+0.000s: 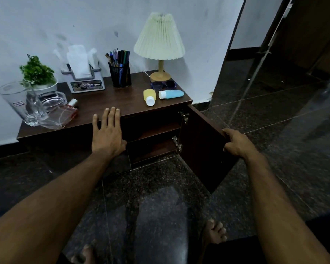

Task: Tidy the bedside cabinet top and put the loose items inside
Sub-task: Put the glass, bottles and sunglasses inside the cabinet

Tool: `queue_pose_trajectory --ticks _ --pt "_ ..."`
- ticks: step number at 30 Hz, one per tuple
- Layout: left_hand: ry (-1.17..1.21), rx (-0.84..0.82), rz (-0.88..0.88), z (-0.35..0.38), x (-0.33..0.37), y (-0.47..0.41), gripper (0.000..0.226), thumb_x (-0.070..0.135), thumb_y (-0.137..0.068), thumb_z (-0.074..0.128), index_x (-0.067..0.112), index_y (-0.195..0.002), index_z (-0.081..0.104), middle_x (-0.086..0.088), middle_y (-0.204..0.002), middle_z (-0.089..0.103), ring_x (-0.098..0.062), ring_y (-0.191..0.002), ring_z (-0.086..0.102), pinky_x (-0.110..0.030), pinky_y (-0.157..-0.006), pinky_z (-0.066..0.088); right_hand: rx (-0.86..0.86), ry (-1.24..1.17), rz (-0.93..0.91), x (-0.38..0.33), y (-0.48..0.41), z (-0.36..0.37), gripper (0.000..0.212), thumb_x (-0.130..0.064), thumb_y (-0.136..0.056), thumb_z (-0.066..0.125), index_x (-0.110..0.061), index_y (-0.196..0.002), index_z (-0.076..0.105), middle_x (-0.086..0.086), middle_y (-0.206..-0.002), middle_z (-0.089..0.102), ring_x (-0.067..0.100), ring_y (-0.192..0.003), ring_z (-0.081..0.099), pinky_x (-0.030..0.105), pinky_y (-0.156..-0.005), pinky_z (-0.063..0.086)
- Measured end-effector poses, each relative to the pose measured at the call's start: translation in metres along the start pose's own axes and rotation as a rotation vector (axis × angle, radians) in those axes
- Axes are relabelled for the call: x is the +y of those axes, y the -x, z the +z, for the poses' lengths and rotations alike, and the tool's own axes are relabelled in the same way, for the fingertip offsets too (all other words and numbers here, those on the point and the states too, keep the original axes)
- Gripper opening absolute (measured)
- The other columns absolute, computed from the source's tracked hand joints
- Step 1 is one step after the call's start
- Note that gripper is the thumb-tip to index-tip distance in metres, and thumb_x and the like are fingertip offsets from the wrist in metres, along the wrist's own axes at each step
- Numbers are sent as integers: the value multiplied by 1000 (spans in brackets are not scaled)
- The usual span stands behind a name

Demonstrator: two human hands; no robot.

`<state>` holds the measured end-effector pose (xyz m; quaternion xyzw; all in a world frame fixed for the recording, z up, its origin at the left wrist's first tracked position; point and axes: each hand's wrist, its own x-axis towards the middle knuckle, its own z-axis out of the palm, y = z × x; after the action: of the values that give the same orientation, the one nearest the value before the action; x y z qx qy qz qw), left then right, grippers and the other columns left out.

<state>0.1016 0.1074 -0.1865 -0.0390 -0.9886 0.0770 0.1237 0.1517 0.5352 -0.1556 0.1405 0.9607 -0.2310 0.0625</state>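
**Door held open, loose things on the cabinet top**

At the far left corner of the bedside cabinet stands a clear glass tumbler, upright. Just behind it is a small potted plant, and a glass ashtray sits beside the tumbler. A clear plastic pouch lies flat near the front edge, with a small silver-capped bottle at its far end. Against the wall come a tissue holder and then a black mesh pen cup full of pens.

My left hand rests flat over the front edge of the top. Its fingers are straight and spread a little, gripping nothing, and the thumb lies down against the cabinet front.

Further right is a lamp with a pleated shade, and purple sunglasses lie at its base. In front of them two travel bottles lie on their sides, a yellow bottle and a blue bottle, close to the right front corner.

Below that corner the inside shows a shelf dividing it into upper and lower parts. The cabinet door stands swung wide. My right hand grips its top outer corner, with the fingers curled over the edge.
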Motion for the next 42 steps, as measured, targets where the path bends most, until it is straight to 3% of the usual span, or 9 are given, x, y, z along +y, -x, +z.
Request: queue_pose_trajectory --ticks 3,6,10,15,20,25,29,33,42 --pt "25 7 8 -2 -2 0 112 47 -83 67 9 -165 1 -10 -174 4 -26 -161 -2 -59 -127 3 11 207 10 -13 4 -5 63 -19 -77 75 -20 -134 49 14 -136 61 35 -123 59 48 -100 51" --pt "42 40 13 -2 -4 3 108 47 -83 64 9 -165 6 -10 -174 9 -24 -161 2 -56 -128 5 273 205 -150 -46 11 -11 62 -29 -80 77 -12 -136 54 17 -134 60 39 -125 55 49 -101 49" --pt "109 147 -19 1 1 24 102 42 -80 60 5 -164 14 -12 -172 16 -25 -161 7 -54 -129 11 493 -151 -579 -133 23 11 31 -14 -91 65 -16 -122 68 4 -123 67 23 -120 58 39 -104 48" --pt "522 274 -179 12 16 62 95 29 -80 63 7 -162 20 -10 -171 19 -26 -159 13 -48 -129 16 389 -331 -981 -245 6 87 27 0 -91 54 -10 -109 71 4 -110 70 21 -107 63 33 -97 50" --pt "1037 283 -439 19 18 68 77 13 -86 68 9 -156 34 -9 -155 40 -22 -142 41 -32 -118 35 250 -306 -924 -312 -41 125 27 -5 -94 50 -12 -109 71 9 -108 71 29 -109 65 40 -94 51" --pt "1297 255 -608 27 13 42 52 20 -83 67 14 -134 60 -2 -133 64 -14 -121 63 -32 -108 49 188 -311 -830 -330 -78 136 23 -5 -93 55 -16 -103 72 7 -108 74 28 -109 66 38 -96 51" --pt "1438 250 -769 31 20 23 30 13 -94 69 12 -124 66 -6 -124 70 -15 -108 70 -16 -91 53 184 -282 -884 -326 -85 140 18 -7 -91 60 -19 -101 70 3 -104 71 24 -102 66 43 -91 53" --pt "1498 216 -928 36 25 11 25 26 -93 71 22 -114 57 3 -105 68 -23 -100 70 -50 -94 58 198 -232 -943 -323 -85 142 12 -11 -93 64 -16 -103 67 6 -103 67 28 -103 63 45 -89 52" --pt "1327 261 -1140 12 30 53 66 69 -83 62 27 -123 29 11 -81 61 -38 -91 71 -55 -81 60 223 -30 -988 -318 -72 144 22 -25 -104 52 -11 -112 66 8 -119 65 31 -112 60 42 -89 50"
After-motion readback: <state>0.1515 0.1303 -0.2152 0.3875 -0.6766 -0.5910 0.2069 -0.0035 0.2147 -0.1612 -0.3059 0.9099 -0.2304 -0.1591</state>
